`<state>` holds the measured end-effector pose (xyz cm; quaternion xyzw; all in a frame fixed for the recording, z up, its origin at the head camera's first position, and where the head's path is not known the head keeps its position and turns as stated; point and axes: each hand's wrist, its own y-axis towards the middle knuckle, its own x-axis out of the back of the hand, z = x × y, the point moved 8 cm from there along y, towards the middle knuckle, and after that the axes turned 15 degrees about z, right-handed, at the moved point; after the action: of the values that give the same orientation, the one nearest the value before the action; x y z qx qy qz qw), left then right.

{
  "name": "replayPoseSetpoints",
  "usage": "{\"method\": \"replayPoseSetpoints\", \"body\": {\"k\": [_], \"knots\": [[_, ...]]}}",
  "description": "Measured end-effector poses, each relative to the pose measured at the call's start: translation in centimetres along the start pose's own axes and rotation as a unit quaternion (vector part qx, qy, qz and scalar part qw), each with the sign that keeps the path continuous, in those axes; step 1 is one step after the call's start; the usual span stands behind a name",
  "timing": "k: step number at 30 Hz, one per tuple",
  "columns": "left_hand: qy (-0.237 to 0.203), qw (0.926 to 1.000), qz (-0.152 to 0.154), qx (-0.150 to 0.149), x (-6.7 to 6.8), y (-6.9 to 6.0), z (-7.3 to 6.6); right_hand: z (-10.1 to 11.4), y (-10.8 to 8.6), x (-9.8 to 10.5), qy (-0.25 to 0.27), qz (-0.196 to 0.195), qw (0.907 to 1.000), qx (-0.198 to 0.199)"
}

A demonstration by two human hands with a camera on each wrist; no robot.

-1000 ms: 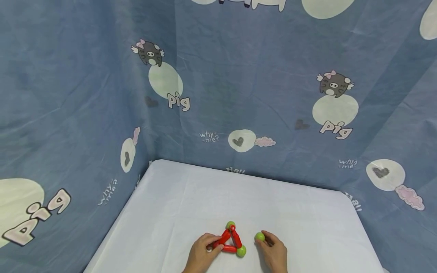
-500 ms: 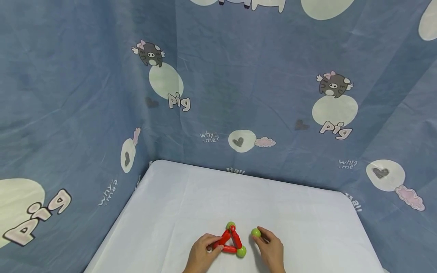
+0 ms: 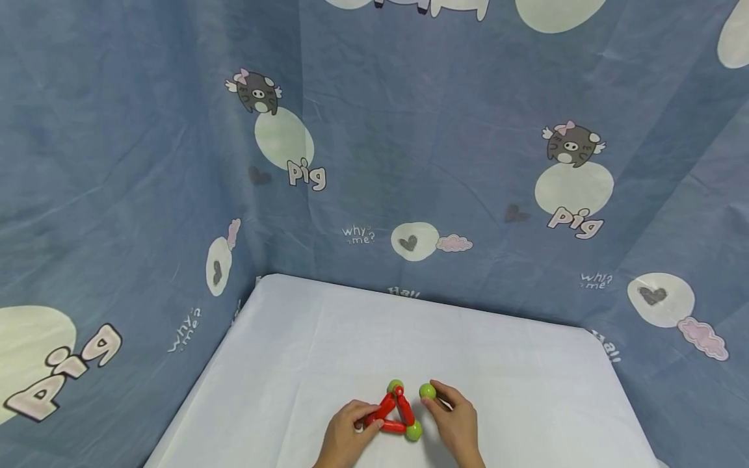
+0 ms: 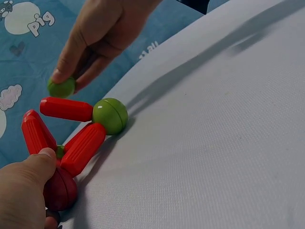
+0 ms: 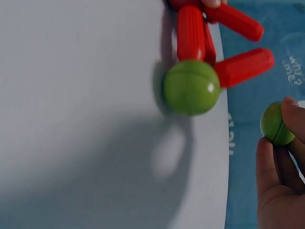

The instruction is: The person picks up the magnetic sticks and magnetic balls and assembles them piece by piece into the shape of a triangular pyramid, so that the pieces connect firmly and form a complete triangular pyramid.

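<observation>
A red-and-green ball-and-rod building toy stands on the white table. It has red rods (image 4: pixel 85 149), a green ball (image 3: pixel 413 431) at the near right corner, another green ball (image 3: pixel 395 385) at the back and a red ball (image 4: pixel 60 191) at the left. My left hand (image 3: pixel 344 434) grips the left corner, thumb over the red piece. Two rods, one a slanting rod (image 5: pixel 245 67), rise with bare ends. My right hand (image 3: pixel 456 417) pinches a loose green ball (image 3: pixel 427 391) between thumb and fingers, right of the toy and apart from it.
The white-covered table (image 3: pixel 328 338) extends around the toy. A blue patterned curtain (image 3: pixel 374 162) hangs behind and to the left of it.
My right hand has moved left and a little away from me with the green ball, closer to the toy's raised rods. My left hand and the toy have stayed put.
</observation>
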<state>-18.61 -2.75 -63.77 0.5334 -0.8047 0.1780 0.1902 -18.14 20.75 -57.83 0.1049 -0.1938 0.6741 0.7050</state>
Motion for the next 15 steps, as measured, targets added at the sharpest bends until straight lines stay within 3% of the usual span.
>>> {"method": "replayPoseSetpoints", "body": {"k": [8, 15], "knots": [[-0.004, 1.0, 0.003, 0.008, 0.0, -0.1, 0.1, 0.9, -0.2, -1.3, 0.017, 0.024, 0.9995, 0.007], [0.002, 1.0, -0.003, -0.002, 0.1, -0.1, 0.0, 1.3, -0.2, -1.8, 0.022, 0.033, 0.9991, 0.018]]}}
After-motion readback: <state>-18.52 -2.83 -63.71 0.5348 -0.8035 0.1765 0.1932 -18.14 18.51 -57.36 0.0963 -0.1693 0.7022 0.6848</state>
